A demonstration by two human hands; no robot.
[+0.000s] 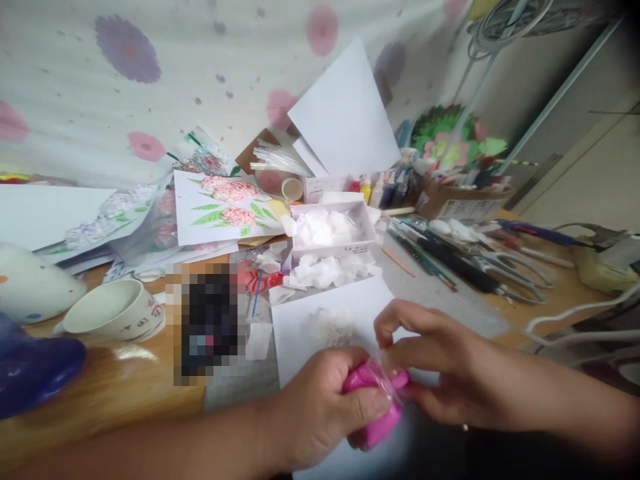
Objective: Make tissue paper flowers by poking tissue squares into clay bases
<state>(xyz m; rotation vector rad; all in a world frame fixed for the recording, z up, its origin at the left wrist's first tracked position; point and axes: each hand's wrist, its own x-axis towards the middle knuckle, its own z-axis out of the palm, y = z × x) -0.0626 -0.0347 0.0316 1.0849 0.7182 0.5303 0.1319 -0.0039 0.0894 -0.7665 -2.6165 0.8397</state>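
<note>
In my left hand [330, 407] is a lump of bright pink modelling clay [383, 423], partly covered by clear plastic film. The thumb lies across its front and the fingers curl behind it. My right hand [440, 367] pinches a small pink piece that sticks out on the lump's right side. Its index finger is bent above the lump. Just beyond both hands, a white sheet of paper [295, 327] lies flat, with a cluster of small whitish petals [334, 327] on it.
Behind the sheet stands a white box [333, 250] full of crumpled white pieces. Brushes [425, 257] and scissors [515, 270] lie to the right. A white cup [113, 313] and a blurred dark object [210, 323] stand left. A flower picture [225, 230] leans at the back.
</note>
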